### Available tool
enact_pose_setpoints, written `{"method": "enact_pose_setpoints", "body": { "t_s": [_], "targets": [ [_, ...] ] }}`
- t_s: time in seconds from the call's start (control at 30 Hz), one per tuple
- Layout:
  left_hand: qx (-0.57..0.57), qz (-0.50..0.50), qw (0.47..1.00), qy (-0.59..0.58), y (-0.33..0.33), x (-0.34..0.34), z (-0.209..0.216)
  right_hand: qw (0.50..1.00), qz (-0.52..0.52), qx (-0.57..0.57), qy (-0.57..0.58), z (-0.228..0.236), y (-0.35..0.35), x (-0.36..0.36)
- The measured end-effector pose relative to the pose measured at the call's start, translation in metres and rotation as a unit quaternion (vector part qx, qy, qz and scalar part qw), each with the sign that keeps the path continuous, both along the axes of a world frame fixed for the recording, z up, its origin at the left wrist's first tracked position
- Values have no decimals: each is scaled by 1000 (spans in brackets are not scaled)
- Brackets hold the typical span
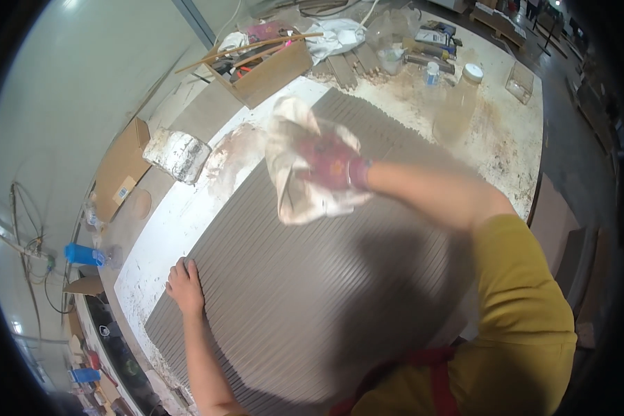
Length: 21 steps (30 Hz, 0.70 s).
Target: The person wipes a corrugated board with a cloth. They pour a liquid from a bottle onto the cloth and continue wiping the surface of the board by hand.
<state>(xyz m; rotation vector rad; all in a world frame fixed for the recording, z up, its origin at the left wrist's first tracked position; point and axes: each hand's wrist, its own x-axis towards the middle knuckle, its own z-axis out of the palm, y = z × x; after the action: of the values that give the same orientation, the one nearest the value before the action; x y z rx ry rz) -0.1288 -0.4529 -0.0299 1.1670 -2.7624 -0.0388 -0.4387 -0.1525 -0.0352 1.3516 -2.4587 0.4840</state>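
While a broad, stained white surface (499,104) carries everything, a grey-brown ribbed panel (277,298) stretches across its near part. Toward the panel's far left edge lies a bunched white cloth (292,187), the gloved right hand (329,159) clamping its grip on it. The bare left hand (185,288) rests, fingers extended and slightly apart, on the panel's near left edge.

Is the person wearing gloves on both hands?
No, only the right hand wears a reddish glove, while the left hand rests bare at the edge of the ridged panel.
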Motion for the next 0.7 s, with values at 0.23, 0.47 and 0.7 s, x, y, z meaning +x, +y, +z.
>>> {"method": "enact_pose_setpoints", "body": {
  "t_s": [0.23,0.47,0.7],
  "targets": [
    [-18,-26,999,12,5,-12,3,954,-261,85,-124,28,-6,-97],
    [-2,-17,1000,14,-2,0,1,991,-38,-22,-126,19,-13,-50],
    [-15,-16,1000,8,-1,-5,4,953,-104,165,-233,41,-35,-63]
  ]
}}
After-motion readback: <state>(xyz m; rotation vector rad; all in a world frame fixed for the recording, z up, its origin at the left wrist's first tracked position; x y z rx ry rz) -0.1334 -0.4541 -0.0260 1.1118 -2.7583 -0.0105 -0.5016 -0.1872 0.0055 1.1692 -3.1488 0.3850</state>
